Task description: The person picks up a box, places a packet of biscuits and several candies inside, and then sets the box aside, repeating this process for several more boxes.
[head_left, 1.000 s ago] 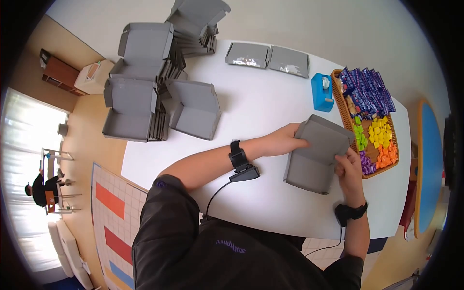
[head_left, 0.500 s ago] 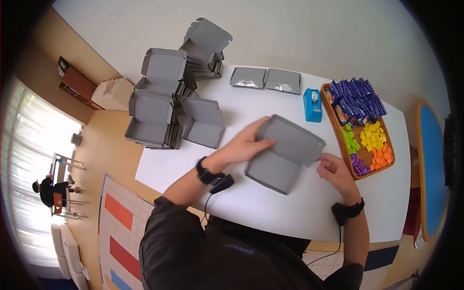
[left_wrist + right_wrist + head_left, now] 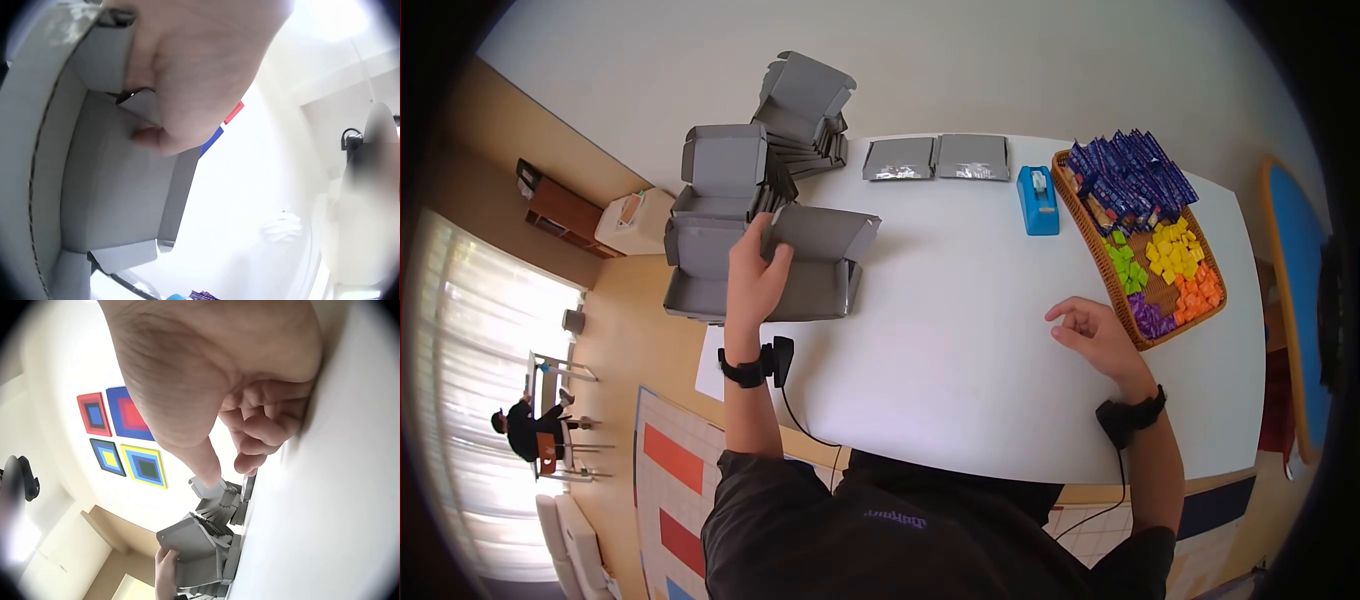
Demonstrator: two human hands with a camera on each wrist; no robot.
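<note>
A lidded grey cardboard box (image 3: pixel 815 288), its lid raised, is in my left hand (image 3: pixel 757 278) at the left of the table. The thumb reaches inside the box, as the left wrist view shows, and the fingers go behind its wall. It overlaps the front stack of open grey boxes (image 3: pixel 700 287) and hides the single box that stood there. My right hand (image 3: pixel 1092 335) rests on the white table (image 3: pixel 940 370) beside the wicker basket (image 3: pixel 1097 240), its fingers loosely curled with nothing in them.
Further stacks of grey boxes (image 3: pixel 722 160) stand at the back left. Two closed grey boxes (image 3: pixel 972 157) lie along the far edge, left of a blue tape dispenser (image 3: pixel 1038 205). Blue packets (image 3: pixel 1135 180) and yellow sweets (image 3: pixel 1174 252) fill parts of the basket, beside green, orange and purple ones.
My left hand has carried the grey box leftward from the front of the basket to the stacks. The right hand has let go of it and stays near the basket.
</note>
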